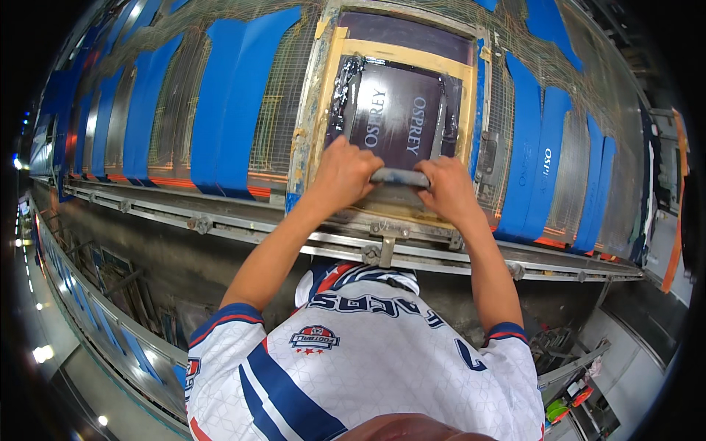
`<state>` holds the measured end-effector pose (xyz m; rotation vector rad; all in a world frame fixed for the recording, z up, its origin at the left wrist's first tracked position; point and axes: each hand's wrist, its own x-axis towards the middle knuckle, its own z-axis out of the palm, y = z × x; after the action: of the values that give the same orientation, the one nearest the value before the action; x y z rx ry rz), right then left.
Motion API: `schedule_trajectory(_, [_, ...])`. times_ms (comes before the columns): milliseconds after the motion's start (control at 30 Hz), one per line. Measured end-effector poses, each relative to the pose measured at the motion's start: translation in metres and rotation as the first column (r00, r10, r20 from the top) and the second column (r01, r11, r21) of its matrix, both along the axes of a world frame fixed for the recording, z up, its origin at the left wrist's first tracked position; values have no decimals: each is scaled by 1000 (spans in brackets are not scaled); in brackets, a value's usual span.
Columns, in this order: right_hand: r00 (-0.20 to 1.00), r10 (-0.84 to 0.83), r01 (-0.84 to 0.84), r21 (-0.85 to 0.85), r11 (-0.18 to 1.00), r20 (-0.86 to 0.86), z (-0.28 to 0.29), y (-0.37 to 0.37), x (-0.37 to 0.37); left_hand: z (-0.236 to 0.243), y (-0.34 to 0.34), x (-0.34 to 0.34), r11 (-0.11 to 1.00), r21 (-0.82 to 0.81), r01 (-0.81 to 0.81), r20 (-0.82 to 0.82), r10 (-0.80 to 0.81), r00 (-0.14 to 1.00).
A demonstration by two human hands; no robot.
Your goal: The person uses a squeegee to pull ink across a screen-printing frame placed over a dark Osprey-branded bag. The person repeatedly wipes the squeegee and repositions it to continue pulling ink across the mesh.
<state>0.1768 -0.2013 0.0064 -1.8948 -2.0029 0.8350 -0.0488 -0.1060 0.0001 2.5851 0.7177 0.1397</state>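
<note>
Both fists grip a grey squeegee [399,177] near the front end of a screen printing frame [303,136]. My left hand [346,175] is wrapped round its left part, and my right hand [446,189] closes on its right end. The squeegee's lower edge is mostly hidden by my hands. Beyond it, the dark mesh [397,110] carries pale lettering and is bordered by yellowish tape [403,56]. Glossy dark ink [346,84] lies thickest along the mesh's left side, with more streaks on the right.
Blue fabric pieces [239,103] lie flat on the long table to the left, and more blue pieces [546,158], some with printed lettering, lie to the right. A metal rail [220,224] with clamps runs along the table's near edge. Another long table [110,323] stands behind me at left.
</note>
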Motion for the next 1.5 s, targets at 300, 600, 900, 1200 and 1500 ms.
schedule_trajectory(300, [517, -855, 843, 189, 503, -30, -87, 9, 125, -5, -18, 0, 992, 114, -43, 26, 41, 999])
schedule_trajectory(600, [496, -803, 848, -17, 530, -330, -51, 25, 109, 28, -15, -47, 991, 22, -130, 23, 129, 991])
schedule_trajectory(900, [488, -712, 850, 90, 519, -505, -67, 140, -140, 36, 106, -251, 983, 92, -160, -3, 161, 987])
schedule_trajectory(1200, [490, -777, 867, 126, 483, -395, -69, 181, -216, 52, 129, -360, 992, 94, -84, 98, 74, 992])
schedule_trajectory(1500, [568, -816, 823, 57, 565, -110, -81, 177, -214, 27, 170, -335, 999, 42, -29, -1, 29, 1000])
